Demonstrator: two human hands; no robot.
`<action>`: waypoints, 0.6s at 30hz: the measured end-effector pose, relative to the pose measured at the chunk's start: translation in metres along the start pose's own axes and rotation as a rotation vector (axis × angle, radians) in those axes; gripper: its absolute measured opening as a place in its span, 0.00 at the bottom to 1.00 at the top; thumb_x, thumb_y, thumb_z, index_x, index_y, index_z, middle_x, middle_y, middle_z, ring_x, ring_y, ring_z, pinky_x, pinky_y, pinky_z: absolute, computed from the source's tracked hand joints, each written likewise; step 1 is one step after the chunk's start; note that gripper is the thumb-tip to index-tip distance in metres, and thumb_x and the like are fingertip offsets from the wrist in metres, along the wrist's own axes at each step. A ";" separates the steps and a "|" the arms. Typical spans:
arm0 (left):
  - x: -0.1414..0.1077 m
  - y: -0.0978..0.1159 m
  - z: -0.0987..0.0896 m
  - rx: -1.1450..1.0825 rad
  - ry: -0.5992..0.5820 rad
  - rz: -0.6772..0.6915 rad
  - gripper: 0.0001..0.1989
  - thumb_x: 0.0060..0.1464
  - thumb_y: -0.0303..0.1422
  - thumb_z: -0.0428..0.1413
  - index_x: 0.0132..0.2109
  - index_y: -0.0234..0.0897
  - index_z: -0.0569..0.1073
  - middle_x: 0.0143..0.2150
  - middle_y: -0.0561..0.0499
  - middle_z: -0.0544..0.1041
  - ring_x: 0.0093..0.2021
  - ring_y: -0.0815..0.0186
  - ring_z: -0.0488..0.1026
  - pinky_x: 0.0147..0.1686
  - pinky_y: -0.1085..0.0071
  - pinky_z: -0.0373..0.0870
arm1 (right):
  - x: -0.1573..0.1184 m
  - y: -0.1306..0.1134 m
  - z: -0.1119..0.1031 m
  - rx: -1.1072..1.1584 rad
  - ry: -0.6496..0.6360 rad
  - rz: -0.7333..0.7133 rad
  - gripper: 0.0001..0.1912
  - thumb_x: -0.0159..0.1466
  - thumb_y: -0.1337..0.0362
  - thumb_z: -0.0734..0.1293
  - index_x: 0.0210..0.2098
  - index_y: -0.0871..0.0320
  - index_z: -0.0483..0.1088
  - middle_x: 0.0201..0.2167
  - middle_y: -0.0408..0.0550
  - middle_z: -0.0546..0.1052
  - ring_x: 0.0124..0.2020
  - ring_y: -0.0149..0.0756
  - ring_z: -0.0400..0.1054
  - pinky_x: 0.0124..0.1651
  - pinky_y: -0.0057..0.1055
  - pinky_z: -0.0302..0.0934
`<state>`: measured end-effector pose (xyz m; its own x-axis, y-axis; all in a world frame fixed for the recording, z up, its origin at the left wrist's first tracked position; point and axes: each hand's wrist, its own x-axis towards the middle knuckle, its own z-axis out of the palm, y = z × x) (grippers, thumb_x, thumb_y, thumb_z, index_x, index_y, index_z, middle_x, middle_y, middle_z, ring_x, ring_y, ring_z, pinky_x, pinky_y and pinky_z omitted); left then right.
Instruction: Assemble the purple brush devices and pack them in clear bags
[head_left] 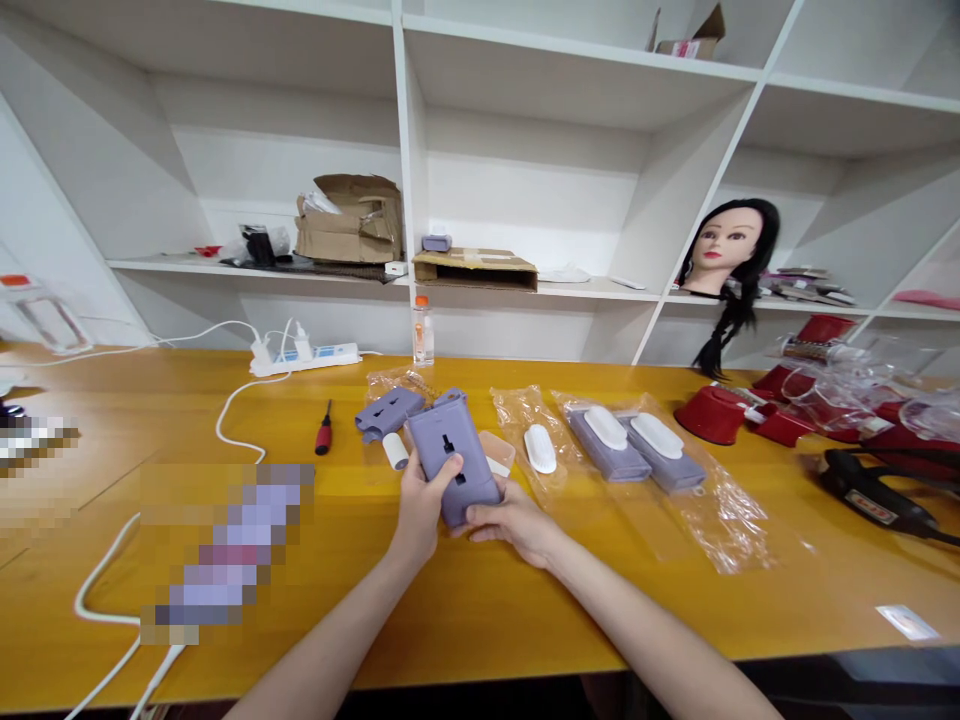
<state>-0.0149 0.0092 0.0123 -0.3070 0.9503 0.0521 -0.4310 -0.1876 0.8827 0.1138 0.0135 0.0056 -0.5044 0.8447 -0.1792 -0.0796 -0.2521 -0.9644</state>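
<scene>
Both hands hold a lavender plastic case point(453, 442), a rounded rectangular housing with dark cutouts on its face, tilted above the table. My left hand point(418, 505) grips its left side, with the thumb pressed on the face near the lower cutout. My right hand point(514, 522) is closed around its lower right corner. Just behind the case lie a second lavender plastic part point(390, 412) with dark slots and a small white cylinder point(395, 451). A pale flat piece point(498, 455) shows partly behind the case's right edge.
A red-handled screwdriver point(323, 437) lies left. Rightward are a white oval brush-like piece point(540, 449) on plastic film and two bagged lavender units point(611, 445) with white ovals. Farther right sit red appliances point(709, 413) and a black heat-gun-like tool point(874, 495). A power strip point(306, 360) and white cables lie left.
</scene>
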 end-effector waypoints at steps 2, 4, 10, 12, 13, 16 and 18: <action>0.004 0.001 -0.002 -0.062 0.019 -0.050 0.20 0.41 0.36 0.61 0.43 0.37 0.69 0.39 0.50 0.74 0.36 0.66 0.71 0.35 0.71 0.67 | -0.001 0.000 0.000 -0.003 -0.035 -0.032 0.28 0.46 0.65 0.72 0.46 0.55 0.62 0.33 0.45 0.76 0.30 0.35 0.73 0.32 0.28 0.60; 0.006 0.002 -0.003 -0.128 0.045 -0.091 0.21 0.41 0.36 0.60 0.45 0.39 0.69 0.40 0.50 0.74 0.35 0.66 0.71 0.34 0.71 0.67 | -0.001 0.001 0.001 -0.024 -0.017 -0.092 0.32 0.44 0.67 0.73 0.47 0.55 0.60 0.32 0.43 0.76 0.29 0.35 0.73 0.30 0.27 0.59; 0.007 0.001 -0.002 -0.156 0.048 -0.096 0.21 0.42 0.37 0.60 0.44 0.38 0.69 0.40 0.50 0.74 0.34 0.67 0.71 0.32 0.73 0.67 | -0.001 0.000 0.003 -0.057 -0.055 -0.107 0.26 0.50 0.62 0.70 0.46 0.56 0.58 0.32 0.44 0.75 0.26 0.33 0.73 0.27 0.24 0.57; 0.006 -0.001 -0.002 -0.152 0.037 -0.080 0.20 0.42 0.37 0.60 0.44 0.38 0.68 0.40 0.50 0.74 0.34 0.68 0.71 0.32 0.72 0.67 | 0.000 0.001 0.003 -0.045 -0.061 -0.121 0.26 0.51 0.60 0.70 0.46 0.56 0.57 0.33 0.44 0.75 0.26 0.33 0.74 0.27 0.23 0.57; 0.006 -0.001 -0.002 -0.148 0.034 -0.076 0.20 0.42 0.37 0.60 0.44 0.39 0.68 0.40 0.50 0.74 0.35 0.68 0.71 0.33 0.72 0.67 | 0.000 0.002 0.002 -0.041 -0.062 -0.127 0.26 0.51 0.60 0.70 0.46 0.56 0.57 0.33 0.44 0.75 0.26 0.33 0.74 0.27 0.23 0.57; 0.005 -0.003 -0.002 -0.125 0.011 -0.064 0.21 0.42 0.37 0.60 0.45 0.39 0.67 0.41 0.50 0.74 0.36 0.67 0.71 0.36 0.71 0.67 | 0.002 0.005 0.001 -0.045 -0.063 -0.145 0.25 0.53 0.59 0.69 0.45 0.56 0.56 0.33 0.44 0.74 0.27 0.34 0.74 0.26 0.23 0.57; 0.004 -0.003 -0.002 -0.108 -0.009 -0.062 0.22 0.43 0.37 0.60 0.46 0.39 0.67 0.42 0.49 0.74 0.37 0.67 0.71 0.37 0.71 0.67 | 0.003 0.005 0.001 -0.078 -0.063 -0.167 0.24 0.53 0.59 0.68 0.46 0.56 0.55 0.33 0.44 0.74 0.26 0.33 0.73 0.26 0.24 0.58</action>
<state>-0.0167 0.0130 0.0084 -0.2696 0.9630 0.0033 -0.5382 -0.1535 0.8287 0.1114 0.0143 0.0000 -0.5424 0.8401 -0.0056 -0.1010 -0.0718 -0.9923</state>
